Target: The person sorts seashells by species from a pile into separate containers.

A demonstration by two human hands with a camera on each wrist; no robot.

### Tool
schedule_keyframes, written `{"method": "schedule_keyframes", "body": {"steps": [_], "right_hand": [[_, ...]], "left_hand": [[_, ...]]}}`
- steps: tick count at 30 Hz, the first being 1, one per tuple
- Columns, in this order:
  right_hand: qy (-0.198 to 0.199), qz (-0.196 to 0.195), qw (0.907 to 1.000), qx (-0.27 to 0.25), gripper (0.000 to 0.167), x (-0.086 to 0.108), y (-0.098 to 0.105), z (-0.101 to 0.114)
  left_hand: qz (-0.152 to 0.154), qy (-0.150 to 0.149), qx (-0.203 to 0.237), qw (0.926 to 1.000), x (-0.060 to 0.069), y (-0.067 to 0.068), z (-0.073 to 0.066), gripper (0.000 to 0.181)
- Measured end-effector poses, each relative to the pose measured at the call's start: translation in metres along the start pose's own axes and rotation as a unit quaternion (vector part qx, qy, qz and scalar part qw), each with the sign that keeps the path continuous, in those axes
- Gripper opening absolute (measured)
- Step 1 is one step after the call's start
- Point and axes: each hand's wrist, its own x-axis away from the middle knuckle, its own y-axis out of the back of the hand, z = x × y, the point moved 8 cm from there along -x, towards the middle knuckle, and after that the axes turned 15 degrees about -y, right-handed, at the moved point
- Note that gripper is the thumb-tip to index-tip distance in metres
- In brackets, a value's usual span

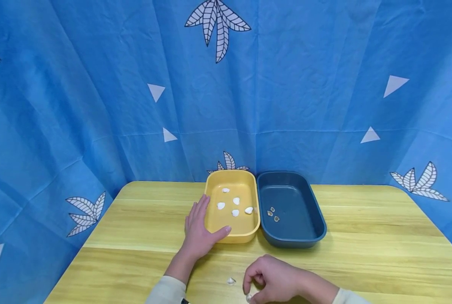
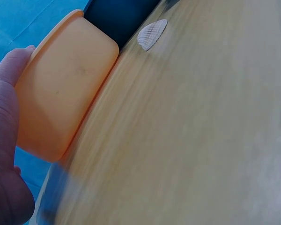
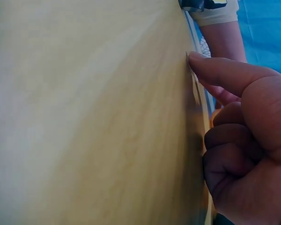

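My left hand (image 1: pixel 200 234) rests on the near left corner of a yellow tray (image 1: pixel 232 239), thumb over the front rim and straight fingers along the left side. Several white seashells (image 1: pixel 220 205) lie in that tray. Low in the head view, my right hand (image 1: pixel 273 278) pinches a small seashell (image 1: pixel 249 297) between thumb and index finger at the tabletop. The shell is mostly covered by the fingertips. To the left of this hand another ribbed seashell (image 2: pixel 152 34) lies on the table. In the right wrist view the other fingers (image 3: pixel 229 161) are curled in.
A dark blue tray (image 1: pixel 292 243) stands against the yellow tray's right side, with three small brown shells (image 1: pixel 269 213) inside. Both trays are near the back of the wooden table (image 1: pixel 377 236). Behind it hangs a blue curtain (image 1: pixel 305 84) with leaf prints.
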Motion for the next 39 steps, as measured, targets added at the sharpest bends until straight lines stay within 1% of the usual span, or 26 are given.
{"method": "schedule_keyframes", "body": {"steps": [4,8,11,14,21,26,29,33,39], "right_hand": [[-0.002,-0.010,0.9994,-0.033,0.013,0.005,0.003,0.000],[0.013,-0.039,0.9982,-0.043,0.012,0.012,0.012,0.005],[0.028,-0.065,0.9968,-0.037,0.010,0.018,0.024,0.011],[0.035,-0.090,0.9948,-0.034,0.010,0.022,0.037,0.016],[0.061,-0.156,0.9854,-0.030,0.012,0.032,0.071,0.027],[0.038,-0.195,0.9799,-0.021,0.012,0.036,0.096,0.030],[0.025,-0.222,0.9747,-0.016,0.013,0.036,0.112,0.030],[0.016,-0.265,0.9640,-0.013,0.012,0.034,0.133,0.024],[-0.021,-0.319,0.9470,-0.033,0.013,0.027,0.160,0.008]], "left_hand": [[0.002,0.000,-0.002,1.0000,0.001,0.000,0.000,0.108],[0.002,-0.003,-0.004,1.0000,0.001,0.000,-0.001,0.109],[0.001,-0.006,-0.002,1.0000,0.000,0.001,-0.001,0.108],[0.002,-0.006,-0.001,1.0000,0.000,0.001,-0.001,0.108],[0.003,-0.001,0.001,1.0000,-0.001,0.000,0.000,0.107],[0.003,0.004,0.005,1.0000,-0.001,0.000,-0.001,0.105],[0.003,0.004,0.004,1.0000,-0.001,0.000,-0.001,0.106],[0.001,0.003,0.004,1.0000,-0.002,0.000,0.000,0.106],[0.003,0.005,0.005,1.0000,-0.002,0.000,-0.001,0.108]]}}
